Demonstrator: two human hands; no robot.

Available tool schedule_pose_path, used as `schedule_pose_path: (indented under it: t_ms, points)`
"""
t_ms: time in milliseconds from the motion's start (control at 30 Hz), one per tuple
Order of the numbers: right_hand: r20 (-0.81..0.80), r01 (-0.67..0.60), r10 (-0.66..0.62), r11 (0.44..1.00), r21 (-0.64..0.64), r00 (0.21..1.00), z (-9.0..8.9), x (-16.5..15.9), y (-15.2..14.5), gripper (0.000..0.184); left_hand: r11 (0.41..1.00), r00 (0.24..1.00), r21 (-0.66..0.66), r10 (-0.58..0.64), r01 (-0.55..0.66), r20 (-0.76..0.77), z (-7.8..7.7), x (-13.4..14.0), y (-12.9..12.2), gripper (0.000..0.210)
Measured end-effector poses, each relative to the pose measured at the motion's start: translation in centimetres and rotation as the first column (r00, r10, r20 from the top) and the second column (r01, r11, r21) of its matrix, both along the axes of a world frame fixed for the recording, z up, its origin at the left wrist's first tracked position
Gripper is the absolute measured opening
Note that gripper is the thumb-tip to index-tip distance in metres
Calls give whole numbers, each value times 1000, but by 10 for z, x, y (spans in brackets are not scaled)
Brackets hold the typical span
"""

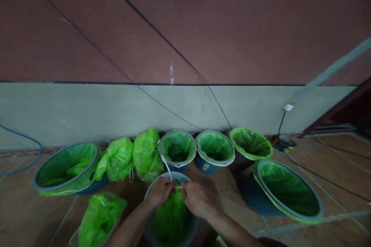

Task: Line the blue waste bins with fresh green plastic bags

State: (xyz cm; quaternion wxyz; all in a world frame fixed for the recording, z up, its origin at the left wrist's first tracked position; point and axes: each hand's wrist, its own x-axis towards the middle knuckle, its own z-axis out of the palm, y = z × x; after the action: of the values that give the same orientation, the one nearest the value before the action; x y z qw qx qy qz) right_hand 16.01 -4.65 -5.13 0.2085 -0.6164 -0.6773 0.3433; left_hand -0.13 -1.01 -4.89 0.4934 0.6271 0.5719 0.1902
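A green mesh bag [171, 218] hangs gathered inside the grey-blue bucket [189, 235] in front of me. At its bunched top, my left hand [159, 192] and my right hand [194, 197] are close together, fingers closed on a white cord [179, 187]. A short stretch of the cord shows between them. Rising just behind my left hand is a white strip [167, 168]; whether it joins the cord I cannot tell. Just beyond the bucket's far rim stands another bucket [179, 166], lined with green mesh.
Several more green-lined buckets stand around, including a tilted one [303, 185] at right and a wide one [68, 181] at left. Two bundled green bags [148, 154] lean near the wall [72, 112]. A lower-left container holds a green bag [100, 220]. Black cable [324, 179] crosses the floor.
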Motion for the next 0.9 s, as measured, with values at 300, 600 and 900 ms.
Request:
schedule_pose_path:
  t_ms: [300,600,900]
  points:
    - [-10,-162,161,986,-28,987,24,17,9,22,902,949,308,-256,303,-184,42,-2,-7,22]
    - [-499,-165,122,985,-41,858,19,6,24,18,682,887,575,-273,452,-373,42,-12,-8,24]
    - [-751,-243,74,963,-118,656,24,11,19,35,652,967,714,-178,256,-184,38,-10,-15,24]
